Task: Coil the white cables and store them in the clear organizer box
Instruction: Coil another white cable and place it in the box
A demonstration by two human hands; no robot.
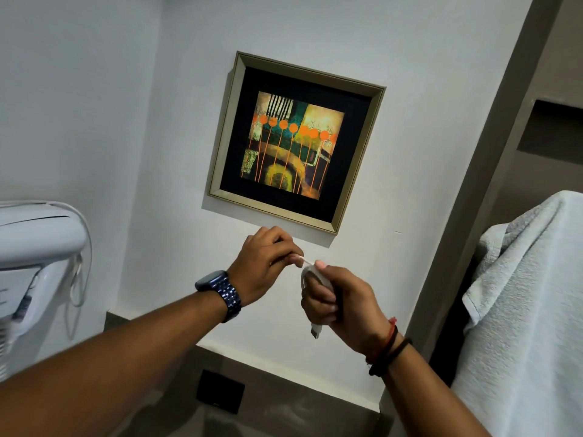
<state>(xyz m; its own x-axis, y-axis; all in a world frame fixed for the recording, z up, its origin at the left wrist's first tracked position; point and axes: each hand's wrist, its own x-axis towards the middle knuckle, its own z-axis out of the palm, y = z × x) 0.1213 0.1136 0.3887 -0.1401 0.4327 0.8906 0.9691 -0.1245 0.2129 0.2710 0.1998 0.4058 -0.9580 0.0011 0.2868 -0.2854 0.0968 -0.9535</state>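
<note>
hands meet in front of a white wall, below a framed picture [296,141]. right hand [340,305] is clenched around a coiled white cable [310,274], its plug end [315,331] hanging below the fist. left hand [265,263], with a blue watch [219,293] on its wrist, pinches the cable's free end just beside the right thumb. grey towel [530,310] hangs at right.
</note>
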